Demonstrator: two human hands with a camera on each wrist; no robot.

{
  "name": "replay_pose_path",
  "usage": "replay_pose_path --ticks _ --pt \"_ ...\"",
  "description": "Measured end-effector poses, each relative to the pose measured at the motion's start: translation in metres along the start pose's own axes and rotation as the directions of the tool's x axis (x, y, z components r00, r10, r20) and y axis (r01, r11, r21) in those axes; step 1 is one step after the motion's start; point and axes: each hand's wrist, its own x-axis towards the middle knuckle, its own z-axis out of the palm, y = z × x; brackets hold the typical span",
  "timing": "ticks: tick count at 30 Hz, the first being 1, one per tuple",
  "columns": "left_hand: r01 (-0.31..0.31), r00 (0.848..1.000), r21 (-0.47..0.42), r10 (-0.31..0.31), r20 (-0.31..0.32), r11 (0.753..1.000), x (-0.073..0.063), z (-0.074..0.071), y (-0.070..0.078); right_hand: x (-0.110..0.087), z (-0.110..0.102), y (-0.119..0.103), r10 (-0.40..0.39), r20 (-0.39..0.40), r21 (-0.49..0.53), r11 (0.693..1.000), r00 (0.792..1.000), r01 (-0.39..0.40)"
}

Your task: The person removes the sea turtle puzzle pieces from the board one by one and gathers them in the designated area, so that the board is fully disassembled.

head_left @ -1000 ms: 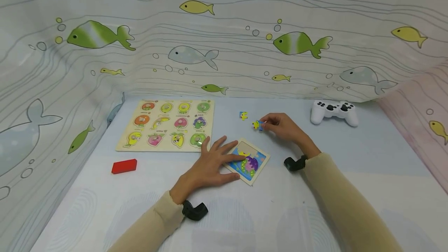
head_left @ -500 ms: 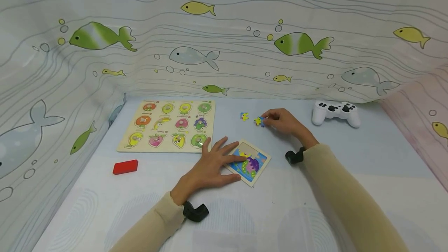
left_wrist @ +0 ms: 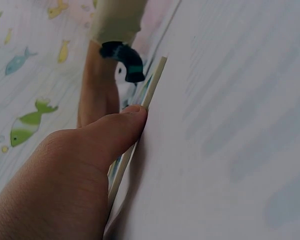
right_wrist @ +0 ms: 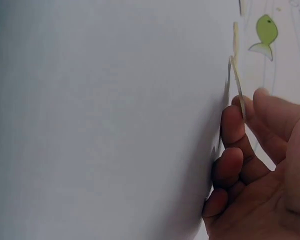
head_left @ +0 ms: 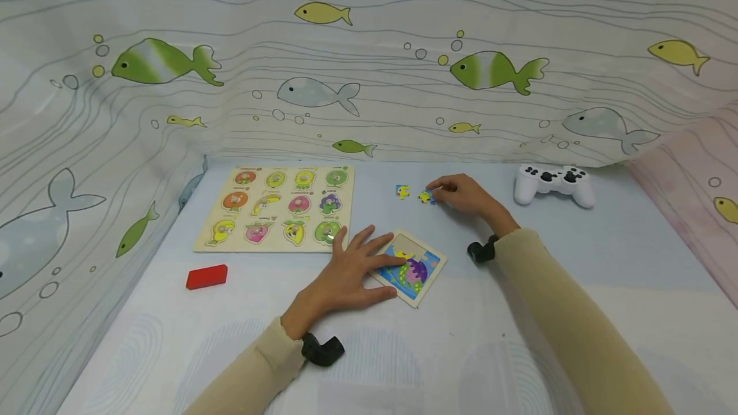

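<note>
My left hand (head_left: pixel 348 274) lies with fingers spread over a small square jigsaw puzzle (head_left: pixel 423 268). One finger rests on its purple and green picture. In the left wrist view, the thumb (left_wrist: pixel 122 125) touches the puzzle's pale wooden edge (left_wrist: pixel 154 87). Beyond the puzzle, my right hand (head_left: pixel 464 196) pinches a blue and yellow puzzle piece (head_left: pixel 426 197) by its right side. From the right wrist view, that piece (right_wrist: pixel 238 87) appears edge-on and tilted at the fingertips. Just left of it lies a second blue and yellow piece (head_left: pixel 402 192), apart from both hands.
A wooden fruit peg board (head_left: pixel 277 210) lies at the back left, its near right corner by my left fingertips. A red block (head_left: pixel 206 276) sits in front of it. At the back right is a white game controller (head_left: pixel 553 186). Fish-printed cloth (head_left: pixel 398 82) hangs behind.
My right hand has moved slightly away from me with the puzzle piece, which now sits closer to level with the second piece. The left hand has stayed on the puzzle.
</note>
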Motion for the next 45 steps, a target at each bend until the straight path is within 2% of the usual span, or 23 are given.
replay_pose_path --ticks 6,17,31,45 --pt "-0.002 1.0 0.001 0.002 -0.004 1.0 0.0 0.0 0.0 0.0 0.002 -0.001 -0.009 -0.001 0.02 1.0 1.0 0.009" --pt "0.0 1.0 0.004 0.001 -0.009 1.0 -0.001 0.002 -0.002 0.003 0.004 -0.005 -0.033 -0.043 -0.074 0.997 0.999 0.03" --pt "0.002 1.0 0.006 -0.002 -0.002 1.0 0.0 0.002 -0.002 0.009 0.005 -0.009 -0.022 -0.045 -0.146 0.989 0.999 0.015" --pt "-0.003 1.0 0.019 0.003 -0.013 1.0 0.0 0.002 -0.001 0.008 0.004 -0.01 -0.001 -0.062 -0.12 0.993 0.998 -0.007"
